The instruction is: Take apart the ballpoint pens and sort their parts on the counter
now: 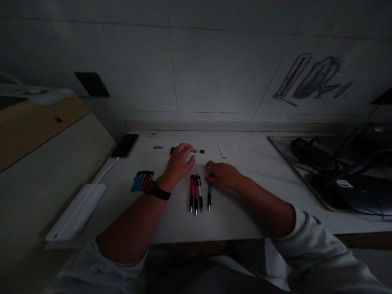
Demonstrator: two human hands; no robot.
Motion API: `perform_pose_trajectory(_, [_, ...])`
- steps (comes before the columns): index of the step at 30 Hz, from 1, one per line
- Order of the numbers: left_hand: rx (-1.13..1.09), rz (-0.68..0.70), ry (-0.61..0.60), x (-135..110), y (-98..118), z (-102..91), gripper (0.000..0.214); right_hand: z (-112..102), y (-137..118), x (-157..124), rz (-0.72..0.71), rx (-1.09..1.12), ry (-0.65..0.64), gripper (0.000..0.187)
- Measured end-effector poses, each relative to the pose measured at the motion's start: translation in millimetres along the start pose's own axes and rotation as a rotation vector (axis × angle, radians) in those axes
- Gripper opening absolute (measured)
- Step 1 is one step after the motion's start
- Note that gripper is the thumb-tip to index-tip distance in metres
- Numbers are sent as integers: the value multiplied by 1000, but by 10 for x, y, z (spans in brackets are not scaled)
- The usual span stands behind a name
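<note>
My left hand (181,160) is over the middle of the counter, its thumb and index finger apart and nothing visible between them. Just right of its fingertips lie small dark pieces (202,151); more black pieces (172,150) are partly hidden behind it. My right hand (225,175) rests low, index finger and thumb apart, with the thumb at the upper end of a blue pen (209,197), which it covers. Left of that pen, two red pens (192,194) and a white-and-black pen (200,195) lie side by side, tips toward me.
Blue and red pen barrels (141,181) lie left, near springs (158,147). Thin white sticks (222,150) lie at the back. A phone (125,145) and a white power strip (76,210) are far left. Right stands a metal-rimmed tray (300,179) with cables.
</note>
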State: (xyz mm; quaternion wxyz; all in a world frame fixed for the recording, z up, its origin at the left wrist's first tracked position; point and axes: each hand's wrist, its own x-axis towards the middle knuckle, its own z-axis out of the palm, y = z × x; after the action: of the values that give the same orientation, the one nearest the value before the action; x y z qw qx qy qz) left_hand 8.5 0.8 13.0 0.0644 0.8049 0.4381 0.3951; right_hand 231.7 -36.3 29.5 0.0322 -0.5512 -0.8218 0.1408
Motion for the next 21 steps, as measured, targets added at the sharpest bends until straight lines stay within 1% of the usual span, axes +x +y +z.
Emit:
perform_pose_trajectory(5, [5,17,12,-7,-30,8,23,-67,-82,-55,-3,-52,22,53])
perform_pose_trajectory(9, [21,14,0,-8,-21,8,22,-126,-86,-93,-27,-114,-62,55])
perform_pose_trajectory(11, [20,30,-23,-6,-2,-1,20,-134,-75,-84,-34,-121,-65,51])
perform_pose_trajectory(13, [-5,58,-74,-5,17,-11,16,-120,-54,-45,-42,-61,-4,50])
perform_pose_trajectory(15, [-44,94,-146,-10,24,-13,15,-82,-26,15,-67,62,90,52])
perform_pose_trajectory(17, [-71,122,-207,-20,16,-4,16,-29,2,75,-121,205,175,54])
perform_pose_trajectory(19, [-78,135,-239,-28,-3,10,13,28,27,119,-181,315,228,55])
perform_pose_trajectory(21, [-76,138,-256,-26,-23,12,7,73,51,146,-226,380,257,55])
